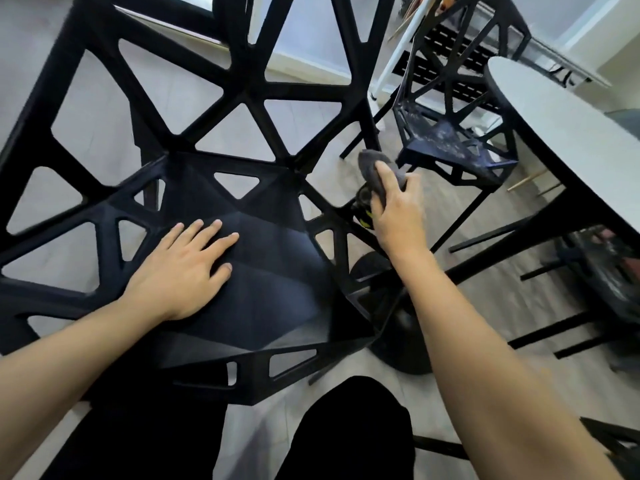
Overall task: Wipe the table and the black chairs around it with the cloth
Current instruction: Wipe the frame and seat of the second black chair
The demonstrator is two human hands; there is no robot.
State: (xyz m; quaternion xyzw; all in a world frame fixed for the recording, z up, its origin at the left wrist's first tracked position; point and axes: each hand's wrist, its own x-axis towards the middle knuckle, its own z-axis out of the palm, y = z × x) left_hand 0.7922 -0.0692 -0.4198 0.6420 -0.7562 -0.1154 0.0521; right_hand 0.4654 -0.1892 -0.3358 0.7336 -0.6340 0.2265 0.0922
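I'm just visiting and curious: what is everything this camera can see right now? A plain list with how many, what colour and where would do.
near chair: one, black, open lattice frame, directly below the camera, filling the left and centre
dusty chair: one, black with pale specks on the seat, upper right, beside the table
table: one, pale grey top with dark edge and black legs, right side
cloth: one, dark grey, bunched at the near chair's right edge
floor: pale grey wood-look planks, under everything
wooden sticks: two, light brown, on the floor under the table
left hand: flat, fingers spread, resting on the near chair's seat
right hand: gripping the cloth
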